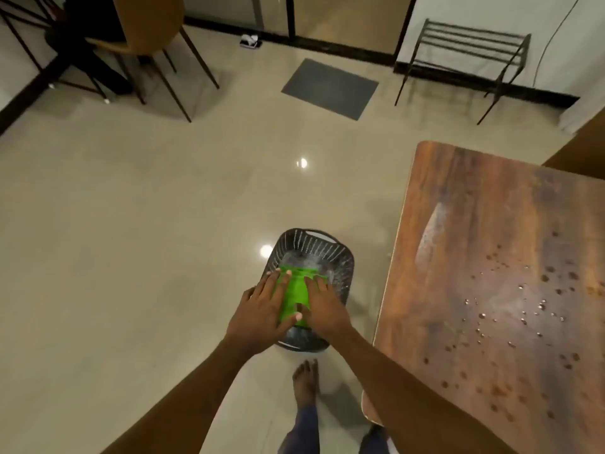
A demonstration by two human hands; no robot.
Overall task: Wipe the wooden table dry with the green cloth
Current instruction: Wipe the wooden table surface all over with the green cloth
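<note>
Way up-left of hands: chair [147,27]. Straight ahead, well off: grey floor mat [329,88], metal rack [465,50] further right by wall. Left hand [262,317] flat on green cloth [296,296], fingers straight, nothing clenched. Cloth right over black basket [314,253] on floor. Right hand [322,309] same deal, laid on cloth's right side. Bare foot [305,385] just below hands. Right of right hand: wooden table [474,224], water drops [523,306] all over it, apart from cloth.
</note>
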